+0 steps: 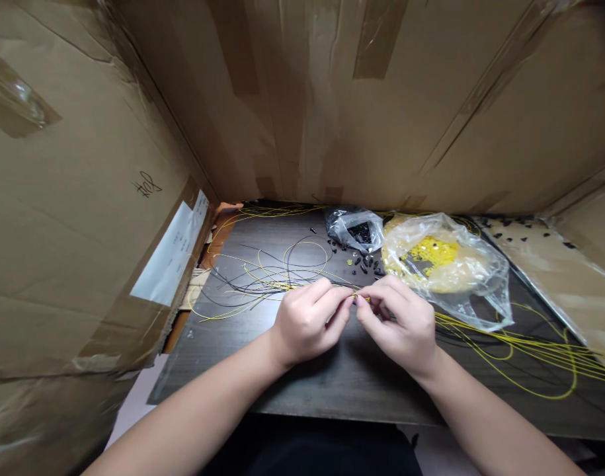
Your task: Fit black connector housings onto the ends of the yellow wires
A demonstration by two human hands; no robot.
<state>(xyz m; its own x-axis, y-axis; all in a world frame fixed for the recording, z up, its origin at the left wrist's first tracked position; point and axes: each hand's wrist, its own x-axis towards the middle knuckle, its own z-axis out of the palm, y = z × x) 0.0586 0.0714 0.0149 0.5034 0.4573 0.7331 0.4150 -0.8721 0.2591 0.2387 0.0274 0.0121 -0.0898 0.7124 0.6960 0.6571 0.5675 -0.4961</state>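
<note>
My left hand (309, 322) and my right hand (400, 322) meet over the middle of a dark wooden table (342, 383). Both are closed in a pinch, fingertip to fingertip, on a thin yellow wire (360, 298) with a small part at its end, too small to name. Loose yellow and black wires (272, 277) lie in a tangle just beyond my left hand. More yellow wires (530, 347) run off to the right of my right hand.
A clear bag of yellow parts (445, 264) lies behind my right hand. A smaller bag of black parts (356, 230) sits beyond it, with black pieces (364, 263) scattered beside. Taped cardboard walls (332, 99) enclose the table at left, back and right.
</note>
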